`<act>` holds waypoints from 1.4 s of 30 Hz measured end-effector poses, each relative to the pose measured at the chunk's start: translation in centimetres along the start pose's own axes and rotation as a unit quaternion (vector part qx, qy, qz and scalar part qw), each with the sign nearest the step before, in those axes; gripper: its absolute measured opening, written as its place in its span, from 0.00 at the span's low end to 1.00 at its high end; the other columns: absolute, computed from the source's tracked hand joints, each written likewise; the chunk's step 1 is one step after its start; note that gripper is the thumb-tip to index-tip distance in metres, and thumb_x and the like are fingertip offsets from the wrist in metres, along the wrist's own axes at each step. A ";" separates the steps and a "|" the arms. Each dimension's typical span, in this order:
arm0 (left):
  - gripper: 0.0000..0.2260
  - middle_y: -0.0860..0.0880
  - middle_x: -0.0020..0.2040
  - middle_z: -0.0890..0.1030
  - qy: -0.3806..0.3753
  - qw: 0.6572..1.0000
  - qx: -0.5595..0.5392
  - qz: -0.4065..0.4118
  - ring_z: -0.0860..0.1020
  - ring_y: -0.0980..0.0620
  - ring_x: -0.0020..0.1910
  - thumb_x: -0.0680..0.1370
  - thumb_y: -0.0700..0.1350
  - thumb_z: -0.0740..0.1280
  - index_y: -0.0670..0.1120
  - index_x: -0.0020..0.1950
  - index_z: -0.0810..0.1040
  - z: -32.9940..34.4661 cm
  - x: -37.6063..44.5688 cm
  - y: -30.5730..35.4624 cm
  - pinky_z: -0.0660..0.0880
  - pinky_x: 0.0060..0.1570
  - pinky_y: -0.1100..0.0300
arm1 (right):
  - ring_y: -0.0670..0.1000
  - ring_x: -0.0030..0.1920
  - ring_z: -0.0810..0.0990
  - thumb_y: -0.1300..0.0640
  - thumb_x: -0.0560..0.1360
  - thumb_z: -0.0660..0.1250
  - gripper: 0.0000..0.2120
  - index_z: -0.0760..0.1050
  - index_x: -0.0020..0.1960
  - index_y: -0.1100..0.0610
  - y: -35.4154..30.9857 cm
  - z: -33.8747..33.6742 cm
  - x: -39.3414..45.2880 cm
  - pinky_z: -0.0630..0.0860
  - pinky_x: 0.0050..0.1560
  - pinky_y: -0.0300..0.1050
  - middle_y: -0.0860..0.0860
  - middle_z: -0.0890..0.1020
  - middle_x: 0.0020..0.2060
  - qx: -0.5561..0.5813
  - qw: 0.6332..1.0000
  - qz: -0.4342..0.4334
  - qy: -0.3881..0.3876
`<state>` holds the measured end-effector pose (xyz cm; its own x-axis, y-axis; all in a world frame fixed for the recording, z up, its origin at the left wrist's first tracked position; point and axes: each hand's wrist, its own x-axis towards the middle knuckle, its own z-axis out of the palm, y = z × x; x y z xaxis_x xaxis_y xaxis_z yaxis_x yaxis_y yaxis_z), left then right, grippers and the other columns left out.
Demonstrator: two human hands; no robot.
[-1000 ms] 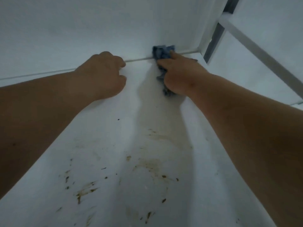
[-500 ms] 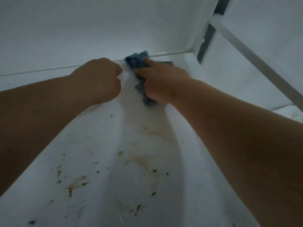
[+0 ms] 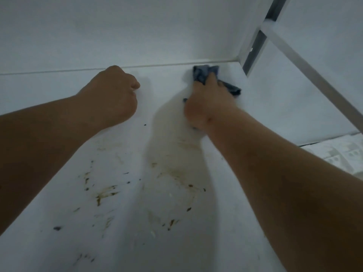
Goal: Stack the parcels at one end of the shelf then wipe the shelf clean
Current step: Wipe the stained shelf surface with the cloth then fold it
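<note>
wall: (image 3: 137, 26) plain white, fills the upper part of the view
post: (image 3: 257, 38) grey metal upright at upper right, standing at the far right corner, a narrow dark gap running up it
rail: (image 3: 314, 73) pale grey metal bar slanting from the post down to the right edge
side panel: (image 3: 284, 107) white surface under the rail, right of the post
patterned surface: (image 3: 341, 156) whitish, at right edge below the rail, blurred, cannot tell what it is

No readable text, labels or numbers anywhere on the shelf (image 3: 275, 107) or the cloth (image 3: 204, 74) (pale patterned items at the right edge (image 3: 341, 154) were too blurred to read).
</note>
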<state>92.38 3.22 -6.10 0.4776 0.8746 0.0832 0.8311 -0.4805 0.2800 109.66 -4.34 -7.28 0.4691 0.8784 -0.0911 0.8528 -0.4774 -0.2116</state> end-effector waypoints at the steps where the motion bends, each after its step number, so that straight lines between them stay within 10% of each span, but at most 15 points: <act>1: 0.16 0.43 0.65 0.76 -0.002 1.000 0.006 -0.007 0.74 0.42 0.63 0.78 0.43 0.60 0.46 0.65 0.77 -0.2 -0.4 -0.3 0.70 0.62 0.53 | 0.61 0.76 0.53 0.54 0.81 0.56 0.27 0.55 0.78 0.56 -1.2 0.3 -0.7 0.56 0.73 0.58 0.54 0.47 0.79 0.008 1.000 -0.028 -0.005; 10: 0.06 0.44 0.38 0.72 -0.001 0.999 0.052 0.013 0.70 0.47 0.35 0.76 0.41 0.62 0.40 0.42 0.74 -0.3 -1.9 0.8 0.62 0.30 0.58 | 0.55 0.78 0.52 0.51 0.80 0.57 0.26 0.59 0.78 0.45 -3.9 1.0 -6.0 0.56 0.75 0.54 0.48 0.51 0.79 0.032 0.969 -0.235 -0.065; 16: 0.18 0.41 0.67 0.71 -0.039 0.998 0.034 0.030 0.70 0.40 0.66 0.79 0.46 0.61 0.45 0.70 0.72 0.9 -1.5 3.7 0.66 0.65 0.51 | 0.59 0.74 0.62 0.50 0.78 0.58 0.26 0.61 0.76 0.50 3.6 -1.4 -2.0 0.61 0.74 0.54 0.51 0.57 0.78 0.015 0.991 -0.114 -0.062; 24: 0.17 0.43 0.68 0.71 -0.027 0.999 0.031 0.029 0.70 0.41 0.67 0.80 0.44 0.59 0.47 0.68 0.73 1.0 -1.8 4.2 0.65 0.66 0.50 | 0.63 0.75 0.57 0.54 0.79 0.57 0.30 0.53 0.79 0.56 4.5 -0.1 -2.5 0.61 0.72 0.64 0.54 0.52 0.78 0.025 0.995 0.094 0.001; 37: 0.12 0.40 0.59 0.78 0.018 0.998 0.051 -0.017 0.74 0.40 0.58 0.79 0.40 0.60 0.42 0.60 0.77 -2.1 -4.7 -1.0 0.69 0.53 0.52 | 0.55 0.74 0.65 0.53 0.78 0.60 0.29 0.58 0.78 0.46 -4.1 1.0 -7.1 0.65 0.72 0.50 0.48 0.60 0.77 0.017 0.957 -0.279 -0.083; 42: 0.13 0.44 0.61 0.77 0.021 0.998 0.015 -0.056 0.74 0.43 0.60 0.79 0.41 0.58 0.47 0.61 0.78 -4.2 -7.6 -4.3 0.69 0.59 0.53 | 0.58 0.76 0.60 0.58 0.79 0.58 0.25 0.64 0.75 0.50 -1.3 0.1 -6.0 0.57 0.75 0.51 0.49 0.58 0.78 0.018 0.988 -0.149 -0.036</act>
<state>84.05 -1.08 -3.95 0.3691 0.9247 0.0932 0.8869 -0.3804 0.2620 105.70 -8.98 -6.53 0.1802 0.9796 -0.0890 0.9412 -0.1980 -0.2739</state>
